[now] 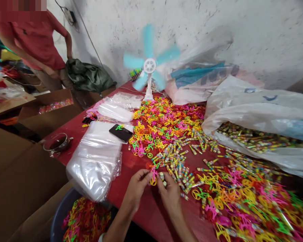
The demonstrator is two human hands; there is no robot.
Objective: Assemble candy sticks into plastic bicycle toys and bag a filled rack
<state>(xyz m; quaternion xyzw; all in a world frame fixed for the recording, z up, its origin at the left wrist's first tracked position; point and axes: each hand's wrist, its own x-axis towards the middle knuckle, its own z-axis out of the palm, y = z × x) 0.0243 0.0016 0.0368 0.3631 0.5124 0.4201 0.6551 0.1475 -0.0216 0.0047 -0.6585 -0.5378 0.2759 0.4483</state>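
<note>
My left hand (137,188) is closed in a pinch on a small plastic toy bicycle (154,174), with pink, yellow, green and orange parts showing at the fingertips. Whether this is one piece or several overlapping is unclear. Close beside it, my right hand (171,193) has its fingers curled around small printed tubes (162,176), whose ends stick out between thumb and fingers. Just beyond both hands lies a loose spread of similar tubes (175,158). Behind that is a heap of bright plastic toy pieces (161,122) on the red table (131,171).
A fan (149,66) spins at the back. Clear plastic bags (96,158) and a phone (120,133) lie left, near a glass cup (57,144). An open sack (257,111) of tubes and mixed toys (252,201) occupy the right. A tub (56,215) stands below; a person (37,40) stands back left.
</note>
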